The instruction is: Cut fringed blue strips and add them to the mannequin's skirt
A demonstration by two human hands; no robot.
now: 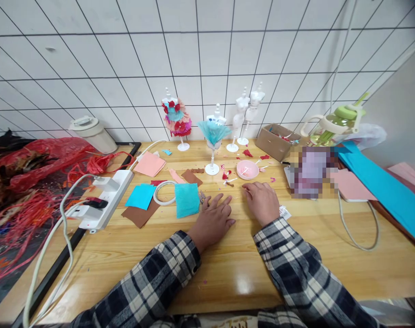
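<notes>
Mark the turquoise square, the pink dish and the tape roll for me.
Turquoise square [187, 201]: head view, middle of its upper face.
Pink dish [248, 177]: head view, near side wall.
Tape roll [155, 195]: head view, left side of the ring.

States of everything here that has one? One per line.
Left hand: open, palm down
Right hand: partly curled, grip unclear
Teal square: flat
Tape: lying flat
Dish: upright, uncovered
Box: open
Jug: upright, lidded
Cup: lidded
Power strip: plugs inserted
Floral mannequin: standing, dressed
Teal mannequin: standing, dressed
White mannequins: standing, bare
</notes>
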